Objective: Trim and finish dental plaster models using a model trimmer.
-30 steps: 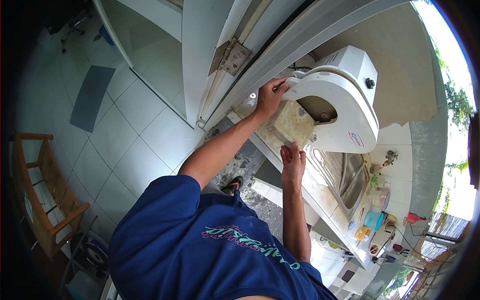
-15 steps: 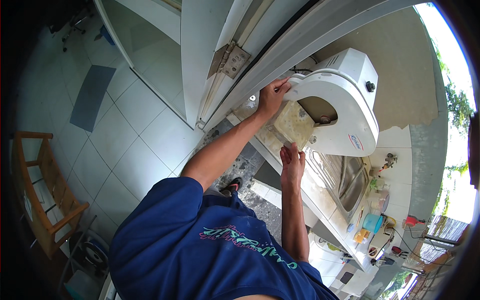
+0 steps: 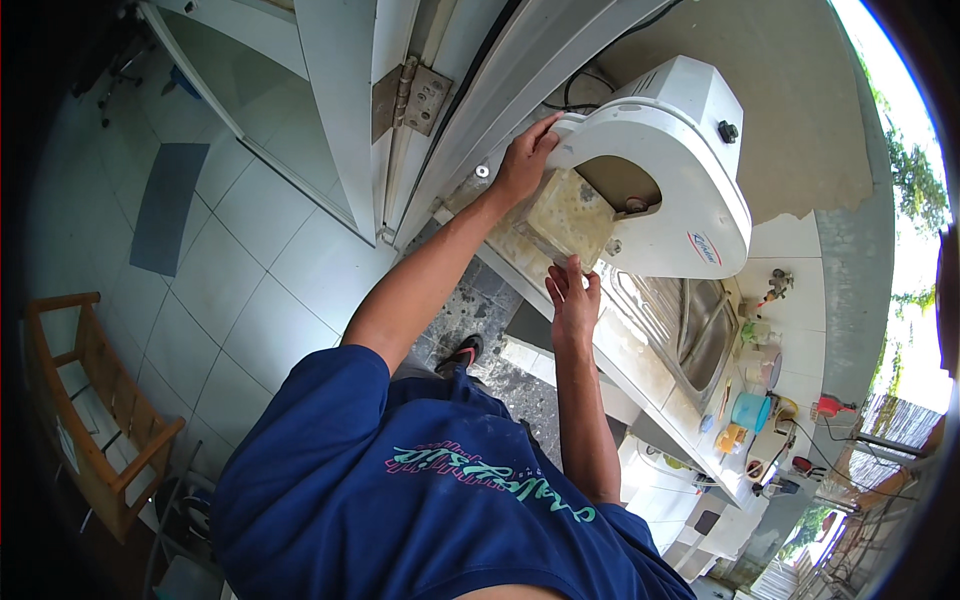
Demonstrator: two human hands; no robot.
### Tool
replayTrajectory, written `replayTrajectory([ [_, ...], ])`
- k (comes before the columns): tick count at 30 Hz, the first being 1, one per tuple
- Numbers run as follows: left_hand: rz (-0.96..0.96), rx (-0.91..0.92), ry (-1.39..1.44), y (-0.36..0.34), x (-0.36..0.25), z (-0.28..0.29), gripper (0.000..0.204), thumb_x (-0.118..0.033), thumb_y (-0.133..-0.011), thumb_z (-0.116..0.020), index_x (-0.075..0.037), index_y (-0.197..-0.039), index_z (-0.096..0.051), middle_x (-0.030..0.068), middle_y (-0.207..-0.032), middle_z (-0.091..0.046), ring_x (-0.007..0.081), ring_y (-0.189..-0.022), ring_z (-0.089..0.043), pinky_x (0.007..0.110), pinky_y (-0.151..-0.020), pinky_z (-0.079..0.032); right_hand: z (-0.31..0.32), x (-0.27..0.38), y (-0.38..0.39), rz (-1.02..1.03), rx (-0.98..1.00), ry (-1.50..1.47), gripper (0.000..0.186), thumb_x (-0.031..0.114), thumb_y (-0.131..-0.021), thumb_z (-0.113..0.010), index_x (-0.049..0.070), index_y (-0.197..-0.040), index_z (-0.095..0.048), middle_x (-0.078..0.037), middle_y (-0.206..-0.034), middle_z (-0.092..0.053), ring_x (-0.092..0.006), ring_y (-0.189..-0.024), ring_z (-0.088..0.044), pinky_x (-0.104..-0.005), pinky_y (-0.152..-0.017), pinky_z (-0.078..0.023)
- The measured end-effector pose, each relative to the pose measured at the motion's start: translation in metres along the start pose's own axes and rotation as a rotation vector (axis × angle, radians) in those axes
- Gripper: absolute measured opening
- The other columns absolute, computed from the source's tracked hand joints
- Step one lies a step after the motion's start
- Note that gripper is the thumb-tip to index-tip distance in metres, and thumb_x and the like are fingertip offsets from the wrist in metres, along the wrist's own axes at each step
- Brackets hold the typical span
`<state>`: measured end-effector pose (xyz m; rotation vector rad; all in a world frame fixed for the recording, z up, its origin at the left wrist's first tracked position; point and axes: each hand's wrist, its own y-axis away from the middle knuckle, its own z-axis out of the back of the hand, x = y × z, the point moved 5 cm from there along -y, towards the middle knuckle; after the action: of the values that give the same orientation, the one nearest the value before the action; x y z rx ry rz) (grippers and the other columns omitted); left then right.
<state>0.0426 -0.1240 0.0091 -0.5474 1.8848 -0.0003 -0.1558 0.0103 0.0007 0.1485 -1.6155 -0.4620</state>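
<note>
A large white machine (image 3: 690,170) with a rounded front, a dark opening and a black knob stands on the counter. Below its opening sits a square, stained, yellowish tray (image 3: 568,215) with what look like see-through sides. My left hand (image 3: 528,160) is closed around the rim at the left end of the machine's housing. At the tray's near corner is my right hand (image 3: 573,305), its fingertips pinched on the edge. A small metal knob (image 3: 613,246) shows beside the tray. The inside of the opening is mostly in shadow.
A steel sink (image 3: 700,340) lies right of the machine, with a teal cup (image 3: 750,411) and other kitchen things beyond it. A wall tap (image 3: 778,282) is above. The door frame (image 3: 400,110) rises close on my left. A wooden bench (image 3: 100,420) stands further left.
The whole view has shifted, so the machine, tray and both hands appear higher and further left. Both hands keep their places on the machine and the tray; the right fingers look slightly more spread.
</note>
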Motion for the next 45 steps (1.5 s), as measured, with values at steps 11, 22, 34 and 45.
replayTrajectory([
  [11,0.017,0.065,-0.076,-0.004,0.011,0.003,0.039,-0.021,-0.097,-0.047,0.000,-0.129,-0.053,0.0130,-0.109,-0.066,0.0163,-0.098,-0.061,0.028,-0.088,-0.045,0.011,-0.004,0.007,-0.006,0.055,0.045,0.054,0.035,-0.091,-0.065,0.000,-0.123,-0.039,-0.019,-0.119,-0.056,-0.0278,-0.109,-0.058,-0.0377,-0.090,-0.049],
  [22,-0.026,0.187,-0.185,-0.015,0.000,0.009,0.039,-0.023,-0.097,-0.044,0.000,-0.129,-0.050,0.0153,-0.109,-0.064,0.0195,-0.100,-0.059,0.031,-0.089,-0.043,-0.057,-0.042,0.032,0.511,0.527,0.945,0.027,0.009,-0.088,-0.059,-0.001,-0.113,-0.058,-0.017,-0.102,-0.064,-0.0319,-0.087,-0.065,-0.0394,-0.079,-0.052],
  [34,0.132,0.275,-0.249,-0.007,-0.023,0.006,0.037,-0.017,-0.100,-0.039,0.001,-0.132,-0.045,0.0118,-0.119,-0.058,0.0149,-0.110,-0.052,0.029,-0.097,-0.039,-0.172,-0.049,-0.073,0.925,-0.012,0.958,0.031,0.000,-0.082,-0.058,-0.006,-0.113,-0.053,-0.023,-0.105,-0.058,-0.0378,-0.095,-0.057,-0.0448,-0.078,-0.047],
  [45,0.101,0.368,-0.182,-0.010,-0.027,0.000,0.038,-0.013,-0.101,-0.035,-0.001,-0.137,-0.037,0.0083,-0.130,-0.049,0.0150,-0.121,-0.043,0.029,-0.104,-0.033,-0.161,-0.077,-0.089,0.869,0.188,0.376,0.026,0.002,-0.083,-0.060,-0.004,-0.108,-0.058,-0.021,-0.097,-0.060,-0.0340,-0.088,-0.060,-0.0421,-0.074,-0.048],
])
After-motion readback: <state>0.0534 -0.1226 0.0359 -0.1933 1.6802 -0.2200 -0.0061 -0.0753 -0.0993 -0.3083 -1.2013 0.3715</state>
